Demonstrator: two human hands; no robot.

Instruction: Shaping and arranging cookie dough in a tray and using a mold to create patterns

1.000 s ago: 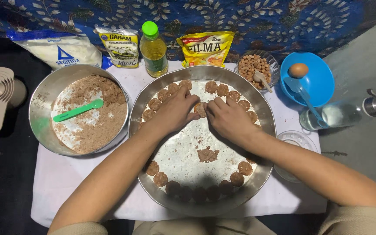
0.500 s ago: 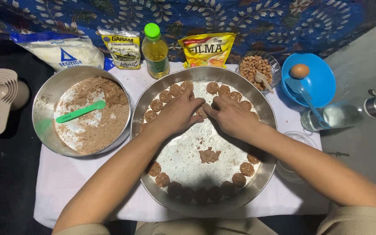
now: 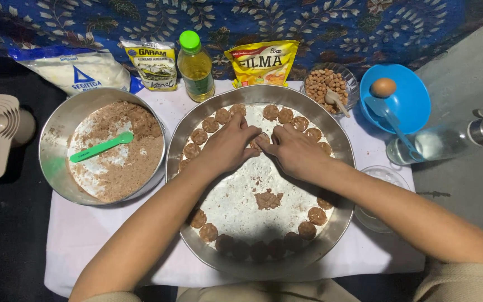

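A large round metal tray point(image 3: 342, 168) lies in front of me, dusted white, with several brown dough balls point(image 3: 199, 136) ringed along its rim. A small lump of loose brown dough point(image 3: 268, 199) sits near its middle. My left hand point(image 3: 227, 146) and my right hand point(image 3: 293, 150) meet over the far part of the tray. Their fingertips pinch one dough ball point(image 3: 261, 140) between them. The ball is mostly hidden by my fingers.
A metal bowl point(image 3: 48, 151) of brown dough with a green spatula point(image 3: 100, 147) stands left. Behind are a flour bag point(image 3: 76, 70), a salt packet point(image 3: 152, 64), an oil bottle point(image 3: 195, 67), a yellow pouch point(image 3: 261, 61), a nut dish point(image 3: 325, 84), a blue bowl point(image 3: 415, 106) with an egg point(image 3: 383, 87).
Both hands have shifted slightly toward the tray's far middle and drawn closer together around one dough ball. The rest has not moved.
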